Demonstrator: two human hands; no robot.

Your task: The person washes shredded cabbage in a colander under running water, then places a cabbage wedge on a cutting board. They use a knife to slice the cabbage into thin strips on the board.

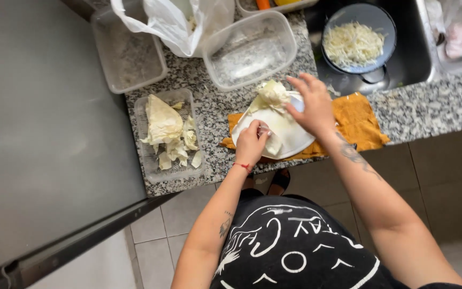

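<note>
A white plate lies on an orange cloth on the speckled granite counter. A pale cabbage chunk rests at the plate's far edge. My left hand sits on the plate's near side, fingers pinched on a small cabbage piece. My right hand hovers over the plate beside the chunk, fingers spread and bent; I cannot see anything in it.
A clear tray with cabbage leaves lies left. Behind stand two clear plastic containers and a white plastic bag. A dark bowl of shredded cabbage sits in the sink. A grey appliance top borders the left.
</note>
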